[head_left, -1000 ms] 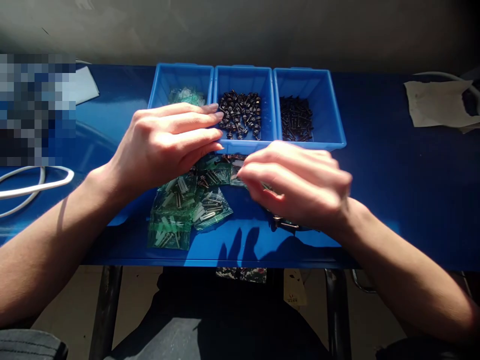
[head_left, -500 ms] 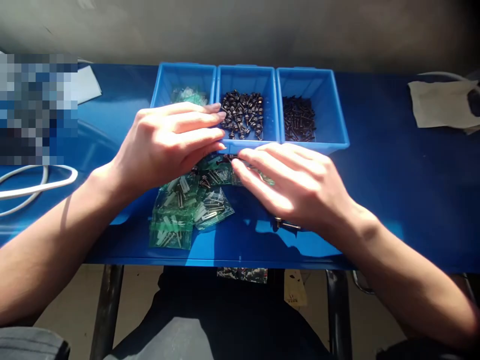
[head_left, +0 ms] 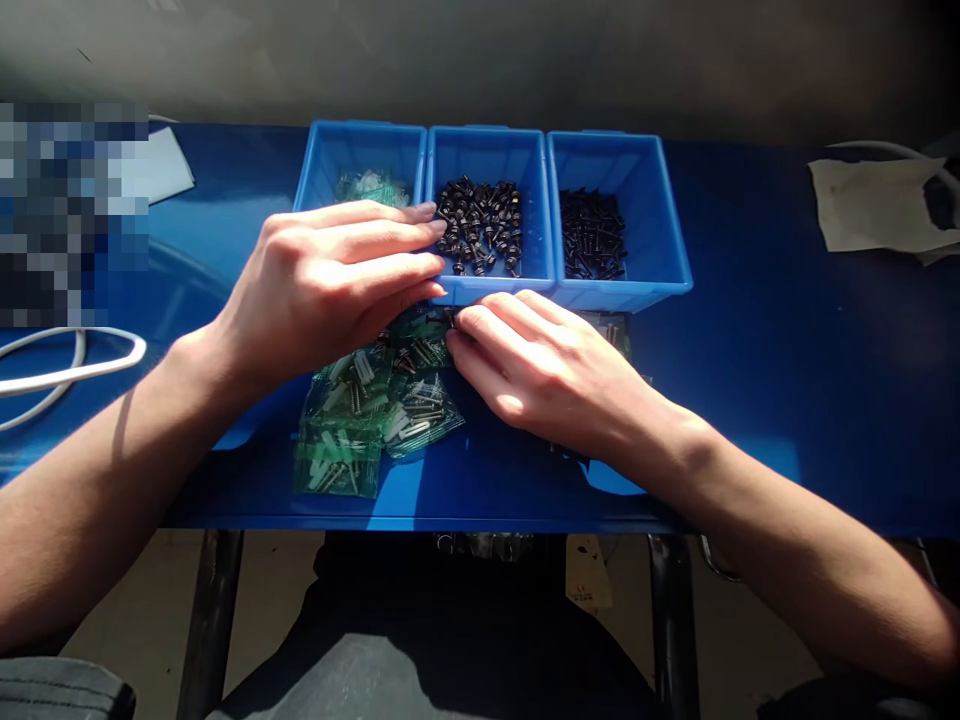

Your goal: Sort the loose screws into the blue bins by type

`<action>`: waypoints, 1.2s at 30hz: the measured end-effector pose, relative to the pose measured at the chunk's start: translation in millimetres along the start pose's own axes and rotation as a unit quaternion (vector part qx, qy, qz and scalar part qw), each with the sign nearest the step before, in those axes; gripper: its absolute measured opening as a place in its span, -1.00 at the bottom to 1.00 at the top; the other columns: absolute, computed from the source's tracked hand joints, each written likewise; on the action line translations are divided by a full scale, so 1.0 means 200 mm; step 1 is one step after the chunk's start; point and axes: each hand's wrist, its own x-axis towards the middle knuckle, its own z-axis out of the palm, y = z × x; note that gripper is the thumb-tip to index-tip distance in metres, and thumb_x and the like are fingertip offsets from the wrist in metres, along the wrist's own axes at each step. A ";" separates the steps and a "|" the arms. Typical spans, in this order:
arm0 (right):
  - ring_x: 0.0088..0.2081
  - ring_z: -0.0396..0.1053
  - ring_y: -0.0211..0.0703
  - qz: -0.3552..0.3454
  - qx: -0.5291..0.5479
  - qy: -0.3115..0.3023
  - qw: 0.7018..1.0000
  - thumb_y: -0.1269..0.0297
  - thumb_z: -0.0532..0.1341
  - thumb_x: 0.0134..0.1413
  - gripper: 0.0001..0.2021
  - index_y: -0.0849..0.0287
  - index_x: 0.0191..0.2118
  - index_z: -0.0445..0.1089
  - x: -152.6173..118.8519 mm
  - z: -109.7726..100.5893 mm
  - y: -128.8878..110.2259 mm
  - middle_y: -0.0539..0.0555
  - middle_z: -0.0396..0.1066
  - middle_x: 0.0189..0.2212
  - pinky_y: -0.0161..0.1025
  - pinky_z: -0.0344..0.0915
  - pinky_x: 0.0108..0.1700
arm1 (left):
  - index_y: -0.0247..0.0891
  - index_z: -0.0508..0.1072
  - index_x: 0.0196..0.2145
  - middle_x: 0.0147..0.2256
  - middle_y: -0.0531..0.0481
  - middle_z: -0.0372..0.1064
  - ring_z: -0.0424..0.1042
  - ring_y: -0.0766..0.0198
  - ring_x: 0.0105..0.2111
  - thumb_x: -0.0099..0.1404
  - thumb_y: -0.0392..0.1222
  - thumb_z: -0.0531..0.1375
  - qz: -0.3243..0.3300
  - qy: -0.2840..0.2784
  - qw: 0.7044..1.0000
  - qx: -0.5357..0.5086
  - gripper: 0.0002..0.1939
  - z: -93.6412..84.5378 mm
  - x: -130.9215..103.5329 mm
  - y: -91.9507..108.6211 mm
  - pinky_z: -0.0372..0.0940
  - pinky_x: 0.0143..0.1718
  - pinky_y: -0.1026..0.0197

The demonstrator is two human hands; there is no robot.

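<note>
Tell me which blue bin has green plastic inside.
The left bin; green plastic shows there. The middle bin and right bin hold loose dark screws.

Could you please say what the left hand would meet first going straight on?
The left hand would probably meet the dark screws in the middle blue bin, though depth is unclear: it might pass above.

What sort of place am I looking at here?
Likely a workbench for small hardware, perhaps in a workshop: three blue bins stand side by side, two holding loose dark screws, and green-tinted packets of screws lie on the blue tabletop.
</note>
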 end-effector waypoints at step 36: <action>0.04 0.73 0.00 0.318 0.502 0.262 0.761 0.40 0.45 0.41 -0.81 0.03 0.04 0.74 -0.02 -0.05 0.07 0.09 0.72 0.09 -0.07 0.79 -0.04 | -0.15 0.65 0.12 0.20 -0.02 0.67 0.66 0.12 0.27 0.72 -0.14 0.24 -0.056 -0.014 0.998 -0.012 -0.81 -0.01 0.01 0.03 0.65 0.35 0.04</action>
